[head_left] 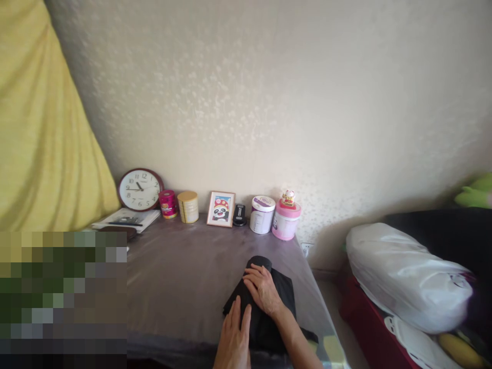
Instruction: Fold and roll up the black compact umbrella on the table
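A folded black cloth (pixel 282 292), perhaps a garment, lies near the right side of the table. At its upper part there is a rounded, raised fold. My right hand (pixel 263 288) rests flat on this upper part, fingers stretched out to the left. Lower down, my left hand (pixel 234 333) is at the cloth's left edge, its fingers extended and pointing away from me. Neither hand grips anything that I can see. Both forearms cover some of the cloth.
Along the wall on the table (pixel 172 277) stand a clock (pixel 140 189), a magenta can (pixel 168 204), a yellow-lidded can (pixel 188 207), a framed panda picture (pixel 221 209), a white tub (pixel 262 215) and a pink-lidded tub (pixel 286 220). Right of the table lies a stuffed white bag (pixel 407 277).
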Available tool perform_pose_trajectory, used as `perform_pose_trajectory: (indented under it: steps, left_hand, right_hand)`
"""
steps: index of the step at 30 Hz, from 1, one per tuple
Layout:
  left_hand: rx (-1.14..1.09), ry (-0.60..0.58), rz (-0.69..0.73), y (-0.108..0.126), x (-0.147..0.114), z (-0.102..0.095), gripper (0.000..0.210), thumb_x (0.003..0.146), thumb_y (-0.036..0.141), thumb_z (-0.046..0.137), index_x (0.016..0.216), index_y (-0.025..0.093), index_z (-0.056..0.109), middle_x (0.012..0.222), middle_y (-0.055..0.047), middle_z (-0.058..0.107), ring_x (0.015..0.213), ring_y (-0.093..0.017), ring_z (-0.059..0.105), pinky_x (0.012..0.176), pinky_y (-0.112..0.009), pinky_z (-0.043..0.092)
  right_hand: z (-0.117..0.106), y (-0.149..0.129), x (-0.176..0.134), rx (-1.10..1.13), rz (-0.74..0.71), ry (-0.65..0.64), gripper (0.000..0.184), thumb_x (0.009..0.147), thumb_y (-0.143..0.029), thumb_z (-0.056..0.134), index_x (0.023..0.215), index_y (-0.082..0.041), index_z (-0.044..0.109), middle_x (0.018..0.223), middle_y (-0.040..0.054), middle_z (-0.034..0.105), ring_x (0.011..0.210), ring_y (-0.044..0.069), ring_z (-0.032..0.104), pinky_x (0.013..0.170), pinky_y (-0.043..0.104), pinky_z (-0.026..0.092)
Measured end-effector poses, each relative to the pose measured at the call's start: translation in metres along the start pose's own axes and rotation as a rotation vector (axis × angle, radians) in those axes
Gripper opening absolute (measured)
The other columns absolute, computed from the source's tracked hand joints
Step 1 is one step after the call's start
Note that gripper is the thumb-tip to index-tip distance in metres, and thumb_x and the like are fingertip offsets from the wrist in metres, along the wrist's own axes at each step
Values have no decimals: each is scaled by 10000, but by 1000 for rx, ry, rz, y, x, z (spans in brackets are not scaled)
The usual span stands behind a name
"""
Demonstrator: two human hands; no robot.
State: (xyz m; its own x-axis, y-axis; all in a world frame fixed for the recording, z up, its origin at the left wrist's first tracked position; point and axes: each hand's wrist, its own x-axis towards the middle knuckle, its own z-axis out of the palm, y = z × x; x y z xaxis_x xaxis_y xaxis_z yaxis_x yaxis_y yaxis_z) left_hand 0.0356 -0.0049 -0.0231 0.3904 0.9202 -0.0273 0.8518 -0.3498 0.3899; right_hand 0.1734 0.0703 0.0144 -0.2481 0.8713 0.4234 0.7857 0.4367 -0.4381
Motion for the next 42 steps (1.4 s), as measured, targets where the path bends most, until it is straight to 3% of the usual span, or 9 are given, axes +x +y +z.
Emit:
perform_pose_trajectory:
  steps: [4, 7, 12, 16, 19, 26, 32, 37, 42]
  left_hand:
    - [-23, -50, -59, -1, 2, 2, 900, 533, -27, 440, 1389, 128, 209, 1479, -165, 134, 1354, -280, 186, 1085, -388, 231]
    - [-92, -54, -28, -3, 0, -1, 901, 560, -17, 413, 1403, 143, 138, 1475, -154, 188, 1338, -259, 246, 1068, -362, 261]
    - [-99, -32, -30, 0, -4, -8, 906, 576, -38, 376, 1400, 101, 27, 1462, -177, 220, 1322, -249, 281, 1057, -347, 281]
    - [-101, -20, -22, 4, -6, -11, 842, 617, -57, 328, 1396, 72, 34, 1462, -188, 209, 1338, -244, 241, 1078, -363, 250]
    - [-102, -8, -8, 6, -10, -13, 805, 652, -55, 300, 1399, 72, 27, 1464, -182, 206, 1339, -235, 238, 1084, -366, 240]
    - [-107, 11, -10, 8, -15, -16, 772, 698, -33, 288, 1404, 82, -2, 1452, -172, 229, 1319, -217, 284, 1068, -338, 270]
    - [-121, 41, 1, 7, -13, -15, 770, 702, -28, 287, 1406, 89, 0, 1443, -173, 244, 1313, -212, 297, 1065, -334, 278]
    - [-120, 48, 3, 6, -12, -13, 783, 688, -33, 296, 1407, 89, 10, 1443, -173, 247, 1322, -217, 282, 1070, -336, 276]
    - [-107, 35, 0, 7, -13, -13, 798, 674, -44, 303, 1403, 75, 0, 1450, -189, 226, 1330, -227, 264, 1070, -340, 276]
  right_hand:
    - [5, 22, 20, -74, 82, -2, 274, 901, -264, 411, 956, -268, 679, 1131, 24, 642, 1208, 213, 441, 1046, 470, 218]
    - [8, 35, 32, -101, 140, 26, 283, 896, -238, 401, 969, -266, 673, 1147, 28, 634, 1203, 207, 452, 1022, 448, 271]
    - [4, 60, 32, -49, 268, 232, 303, 851, -264, 417, 1042, -172, 634, 1141, 98, 630, 1095, 203, 549, 963, 359, 383]
    - [-18, 80, 1, -46, 447, 378, 390, 835, -323, 355, 1017, -98, 617, 1038, 161, 655, 992, 250, 599, 892, 389, 434]
    - [-35, 84, -36, -44, 591, 432, 394, 814, -380, 364, 963, -121, 622, 975, 153, 669, 926, 253, 621, 854, 364, 447]
    - [-44, 66, -87, 160, 858, 277, 403, 766, -487, 400, 917, -182, 616, 827, 88, 685, 788, 244, 653, 662, 317, 482]
    - [-45, 47, -80, 277, 846, 316, 449, 725, -564, 437, 840, -183, 644, 777, 67, 678, 777, 242, 637, 673, 309, 463]
    - [-44, 36, -78, 440, 780, 354, 394, 679, -562, 531, 637, -178, 607, 609, 25, 608, 623, 209, 582, 555, 287, 435]
    - [-55, 16, -66, 648, 685, 380, 370, 723, -530, 548, 661, -167, 586, 577, -11, 552, 556, 149, 502, 494, 248, 387]
